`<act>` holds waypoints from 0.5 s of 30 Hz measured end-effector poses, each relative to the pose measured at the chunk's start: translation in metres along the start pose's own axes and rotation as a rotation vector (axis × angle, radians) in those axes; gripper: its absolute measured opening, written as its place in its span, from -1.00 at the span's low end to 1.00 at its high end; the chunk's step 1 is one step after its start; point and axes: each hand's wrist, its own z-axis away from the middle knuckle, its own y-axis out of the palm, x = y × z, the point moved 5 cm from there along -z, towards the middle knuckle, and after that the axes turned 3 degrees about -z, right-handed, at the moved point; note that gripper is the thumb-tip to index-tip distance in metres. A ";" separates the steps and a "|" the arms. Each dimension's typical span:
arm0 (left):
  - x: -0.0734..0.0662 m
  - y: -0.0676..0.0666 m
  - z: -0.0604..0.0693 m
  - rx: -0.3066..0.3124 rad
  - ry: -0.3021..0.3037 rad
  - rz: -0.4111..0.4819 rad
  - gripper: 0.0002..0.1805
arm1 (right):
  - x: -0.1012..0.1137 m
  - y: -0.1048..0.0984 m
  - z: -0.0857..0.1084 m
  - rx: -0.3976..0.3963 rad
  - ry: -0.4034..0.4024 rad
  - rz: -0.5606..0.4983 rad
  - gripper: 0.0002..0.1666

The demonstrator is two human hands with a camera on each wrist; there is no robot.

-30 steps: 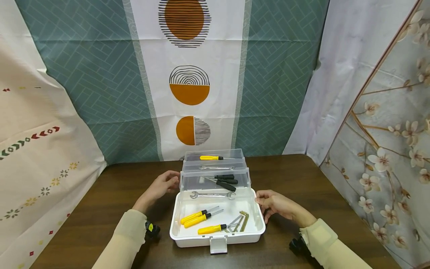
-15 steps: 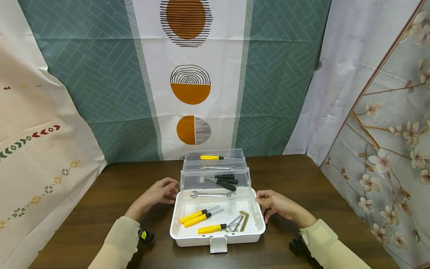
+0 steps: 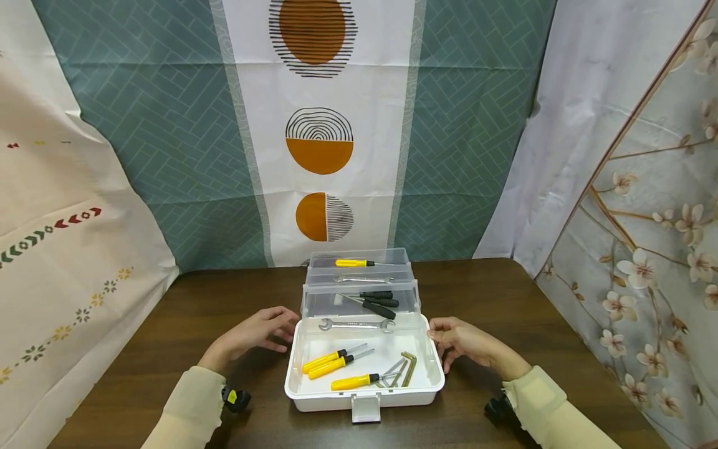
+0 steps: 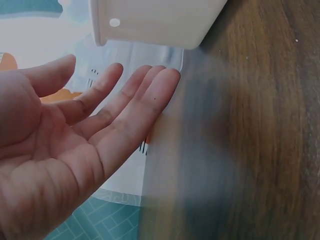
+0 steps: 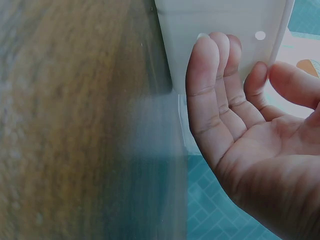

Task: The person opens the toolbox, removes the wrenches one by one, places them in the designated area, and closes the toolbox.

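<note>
The open white toolbox (image 3: pixel 387 346) was set on the dark table (image 3: pixel 482 293), between the two hands, with its clear tiers (image 3: pixel 320 305) raised behind the base and its latch (image 3: pixel 366 408) turned down at the front. Nothing was held by the left hand (image 3: pixel 258 333); its fingers were loosely extended just beside the rear left corner, short of the white wall. The fingers of the right hand (image 3: pixel 462 342) were laid, gently bent, along the right outer wall, with the thumb tip at the rim; whether the rim was pinched could not be told. The box was judged to be of light, stiff, rather slippery plastic, made heavier by the wrench (image 3: pixel 357 324), the yellow screwdrivers (image 3: pixel 330 367) and the brass hex keys (image 3: pixel 409 368), all apparently loose enough to slide if it were tilted. The tiers, where the black-handled screwdrivers (image 3: pixel 378 310) were carried, were thought thin and hinged, and so poor to lift by. A hold would best be taken low on both side walls, kept level.
</note>
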 end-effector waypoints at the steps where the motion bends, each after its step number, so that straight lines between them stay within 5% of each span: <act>1: 0.000 0.000 0.000 -0.001 -0.004 0.004 -0.51 | 0.000 0.000 0.000 0.000 0.000 0.001 -0.76; 15: -0.004 0.002 0.003 0.018 0.014 -0.011 -0.52 | 0.001 0.000 0.001 -0.004 0.004 0.004 -0.75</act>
